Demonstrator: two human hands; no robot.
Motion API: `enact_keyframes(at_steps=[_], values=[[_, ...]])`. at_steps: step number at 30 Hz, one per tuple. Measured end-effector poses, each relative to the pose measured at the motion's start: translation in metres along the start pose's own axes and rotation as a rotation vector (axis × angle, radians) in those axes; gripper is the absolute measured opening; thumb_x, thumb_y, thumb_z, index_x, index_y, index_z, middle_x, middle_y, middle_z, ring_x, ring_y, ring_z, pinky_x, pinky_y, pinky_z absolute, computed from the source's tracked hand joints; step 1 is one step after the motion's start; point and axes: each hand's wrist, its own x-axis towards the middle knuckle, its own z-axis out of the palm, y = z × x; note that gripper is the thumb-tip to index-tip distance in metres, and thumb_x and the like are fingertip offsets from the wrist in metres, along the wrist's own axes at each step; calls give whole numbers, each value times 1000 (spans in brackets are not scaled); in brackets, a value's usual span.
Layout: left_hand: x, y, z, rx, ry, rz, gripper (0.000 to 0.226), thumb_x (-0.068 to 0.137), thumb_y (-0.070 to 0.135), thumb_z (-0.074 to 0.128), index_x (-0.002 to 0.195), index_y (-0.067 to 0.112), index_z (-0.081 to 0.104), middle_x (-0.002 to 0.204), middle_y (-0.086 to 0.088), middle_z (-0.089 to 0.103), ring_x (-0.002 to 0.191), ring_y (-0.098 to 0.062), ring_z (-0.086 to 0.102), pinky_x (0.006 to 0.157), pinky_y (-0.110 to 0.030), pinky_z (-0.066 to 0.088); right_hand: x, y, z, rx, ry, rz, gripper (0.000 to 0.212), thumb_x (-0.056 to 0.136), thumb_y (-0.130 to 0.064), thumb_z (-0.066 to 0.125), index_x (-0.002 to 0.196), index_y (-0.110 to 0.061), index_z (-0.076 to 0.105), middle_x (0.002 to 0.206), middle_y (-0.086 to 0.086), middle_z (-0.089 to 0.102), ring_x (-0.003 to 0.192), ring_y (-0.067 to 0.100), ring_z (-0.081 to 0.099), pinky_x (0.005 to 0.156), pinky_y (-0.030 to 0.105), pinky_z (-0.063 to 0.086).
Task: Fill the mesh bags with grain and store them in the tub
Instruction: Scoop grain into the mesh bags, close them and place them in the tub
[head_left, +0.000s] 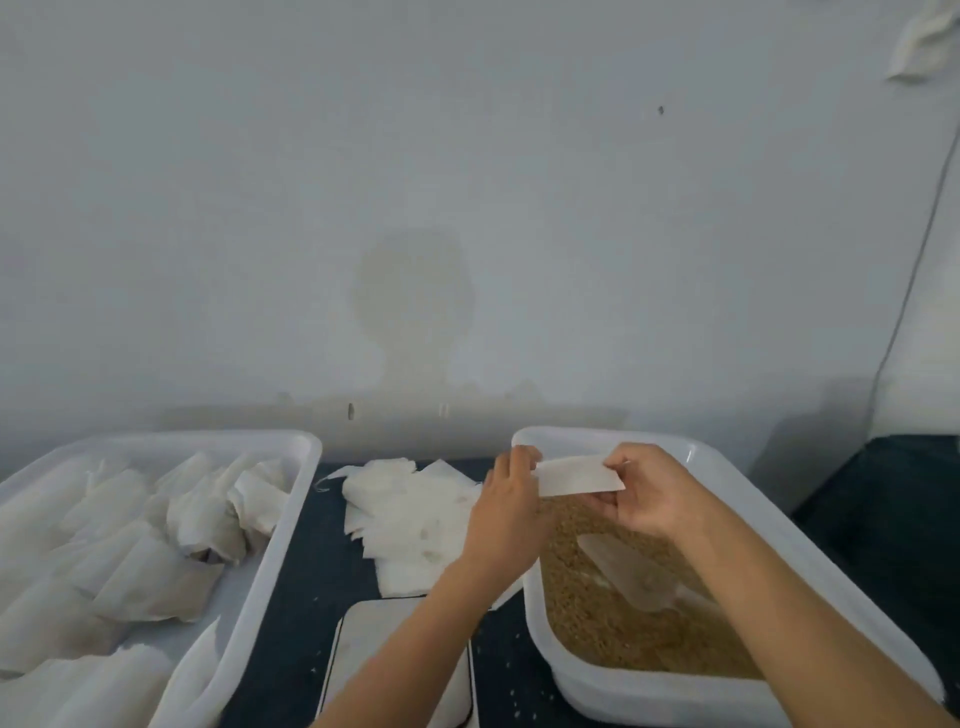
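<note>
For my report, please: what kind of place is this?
Probably a small hand-packing workstation. A tub of grain, a tub of filled bags and loose mesh bags lie on a dark table against a bare wall.

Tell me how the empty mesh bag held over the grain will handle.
The mesh bag looks thin and flat, so it is probably very light and floppy; the left hand and right hand both pinch it to keep it stretched. Once filled from the grain, it will likely sag, like the filled bags slumping in the left tub.

left grip (511, 499) pinching | right grip (641, 491) pinching | forearms raised
</note>
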Motion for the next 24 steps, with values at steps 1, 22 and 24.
enact_keyframes(at_steps=[1, 22, 24], values=[[-1, 5, 8, -31, -13, -7, 48, 86, 27, 64, 125, 17, 38, 123, -2, 45, 111, -19, 48, 86, -33, 47, -4, 1, -11, 2, 0, 12, 21, 84, 0, 33, 97, 3, 50, 74, 14, 52, 60, 24, 50, 46, 29, 54], [-11, 26, 49, -481, -347, -73, 30, 76, -2, 67, 88, 21, 53, 100, 6, 53, 91, -11, 50, 73, -15, 43, -22, 36, -74, -250, 43, -83, 18, 90, -16, 57, 102, -5, 65, 94, 18, 65, 88, 32, 58, 70, 43, 48], [-12, 26, 51, -479, -363, -78, 38, 76, 5, 71, 99, 24, 49, 111, 5, 49, 100, -14, 50, 81, -21, 46, -22, 36, -74, -332, 99, -159, 8, 89, -11, 59, 93, -7, 65, 89, 16, 67, 81, 29, 60, 65, 39, 47]])
